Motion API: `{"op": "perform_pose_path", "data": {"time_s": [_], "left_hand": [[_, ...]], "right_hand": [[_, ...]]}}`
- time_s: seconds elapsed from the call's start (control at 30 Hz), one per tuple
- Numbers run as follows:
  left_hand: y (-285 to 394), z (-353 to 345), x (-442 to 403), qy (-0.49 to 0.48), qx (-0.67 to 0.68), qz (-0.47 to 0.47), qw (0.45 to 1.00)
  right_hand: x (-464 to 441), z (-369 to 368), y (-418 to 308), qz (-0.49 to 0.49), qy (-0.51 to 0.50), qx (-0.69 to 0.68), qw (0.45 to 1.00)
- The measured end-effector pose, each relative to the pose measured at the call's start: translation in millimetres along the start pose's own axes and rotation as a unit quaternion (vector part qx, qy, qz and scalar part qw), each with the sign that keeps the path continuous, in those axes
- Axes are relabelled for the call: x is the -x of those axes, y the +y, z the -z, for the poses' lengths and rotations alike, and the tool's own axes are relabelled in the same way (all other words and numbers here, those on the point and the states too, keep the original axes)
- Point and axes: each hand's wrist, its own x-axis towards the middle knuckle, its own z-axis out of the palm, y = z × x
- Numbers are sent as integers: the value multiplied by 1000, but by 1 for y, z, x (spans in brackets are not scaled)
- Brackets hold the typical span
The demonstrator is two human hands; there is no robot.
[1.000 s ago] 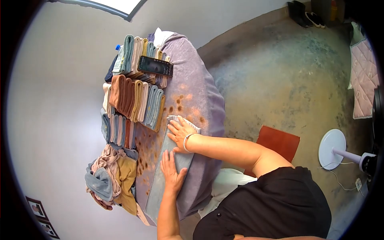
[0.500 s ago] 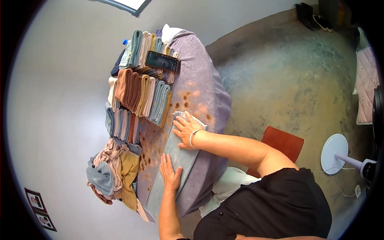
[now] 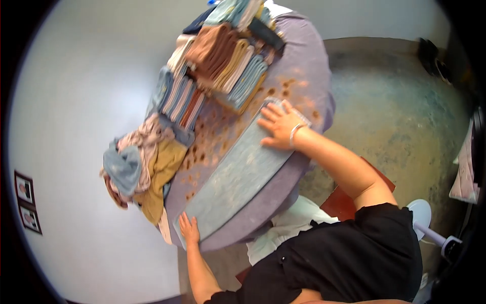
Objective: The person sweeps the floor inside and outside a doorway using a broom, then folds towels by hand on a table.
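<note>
A long blue-grey towel (image 3: 228, 175), folded into a strip, lies flat across the purple-grey covered table (image 3: 304, 61). My right hand (image 3: 281, 125), with a white bracelet at its wrist, rests palm down near the strip's far end, fingers spread. At the opposite end, my left hand (image 3: 190, 231) lies on the towel's corner by the table edge, its fingers outstretched. Both hands touch the cloth and neither grips it.
Folded towels stand in rows, among them brown ones (image 3: 215, 48) and a lower striped row (image 3: 182, 104). A phone (image 3: 266, 34) leans on the back row. Crumpled cloths (image 3: 144, 162) are heaped at the left edge. A white round-based stand (image 3: 419, 215) is on the floor.
My left hand has slid along the towel from its middle to its near end. My right hand stays at the far end. The whole view has shifted and turned with my head.
</note>
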Motion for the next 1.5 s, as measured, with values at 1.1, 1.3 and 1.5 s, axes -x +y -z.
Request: {"op": "perform_pose_path", "data": {"time_s": [1.1,1.3,1.5], "left_hand": [[77,12,12,71,117,-327,935],[78,13,12,53,115,-324,938],[79,15,12,48,108,-325,938]], "right_hand": [[82,-47,-208,191,-39,9,981],[94,-27,-144,62,-21,95,993],[98,-9,-73,-57,-8,114,992]]}}
